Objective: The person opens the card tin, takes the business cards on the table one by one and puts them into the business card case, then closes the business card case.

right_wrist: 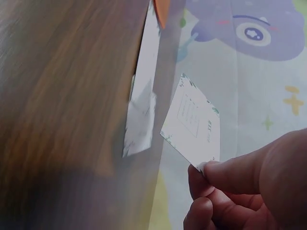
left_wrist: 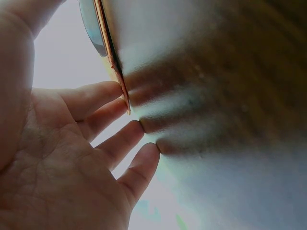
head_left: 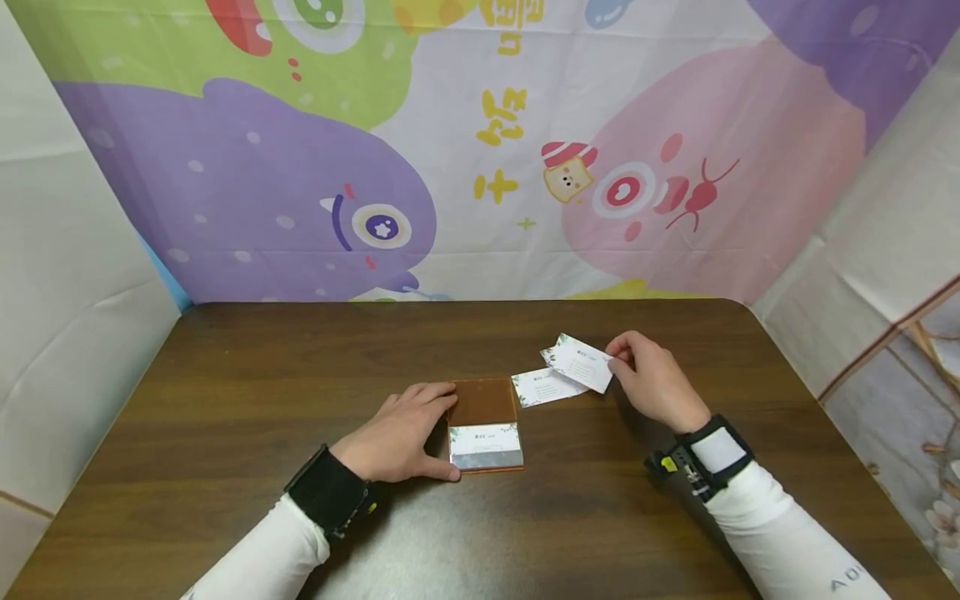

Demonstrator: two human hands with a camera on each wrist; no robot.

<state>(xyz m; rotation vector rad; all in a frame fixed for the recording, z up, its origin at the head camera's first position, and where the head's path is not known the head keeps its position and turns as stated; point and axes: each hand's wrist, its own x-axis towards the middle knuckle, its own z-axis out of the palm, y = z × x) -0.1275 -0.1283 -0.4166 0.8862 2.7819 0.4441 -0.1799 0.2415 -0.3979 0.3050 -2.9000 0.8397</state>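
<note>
In the head view a brown card holder (head_left: 483, 402) lies unfolded on the table, a white printed business card tucked in its lower pocket. My left hand (head_left: 397, 433) rests at its left side, thumb by the lower corner and fingertips by the upper part. The left wrist view shows those fingers (left_wrist: 98, 98) extended to the holder's thin edge (left_wrist: 115, 67). My right hand (head_left: 656, 379) pinches one corner of a business card (head_left: 581, 363) between thumb and fingers. That card (right_wrist: 194, 122) is tilted up in the right wrist view. It partly overlaps other cards (head_left: 543, 388) beside the holder.
The dark wooden table (head_left: 300, 358) ends at a cartoon-printed cloth (head_left: 465, 250) behind it. White cloth panels (head_left: 75, 250) stand on both sides. Each wrist wears a black strap (head_left: 327, 492).
</note>
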